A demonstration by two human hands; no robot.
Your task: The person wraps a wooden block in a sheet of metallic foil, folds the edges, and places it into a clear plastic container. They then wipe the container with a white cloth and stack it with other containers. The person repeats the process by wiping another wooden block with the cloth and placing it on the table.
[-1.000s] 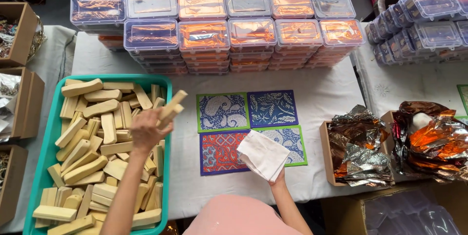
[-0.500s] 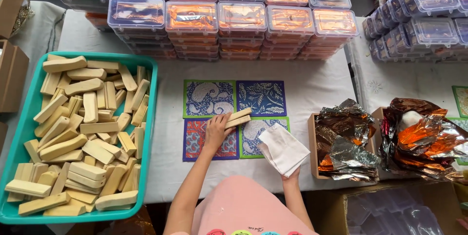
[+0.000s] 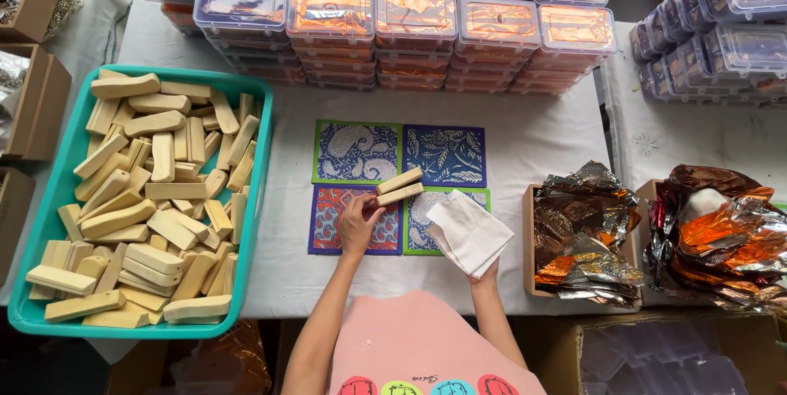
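Wooden blocks (image 3: 400, 187), two, pinched in left hand (image 3: 358, 225); keep them aligned while right hand (image 3: 485, 276) grips white cloth (image 3: 469, 232) beside.

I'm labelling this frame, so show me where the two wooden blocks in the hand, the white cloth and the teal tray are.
Wooden blocks (image 3: 400, 187), head view: middle of the pair.
White cloth (image 3: 470, 233), head view: centre of the fold.
Teal tray (image 3: 261, 198), head view: right rim.
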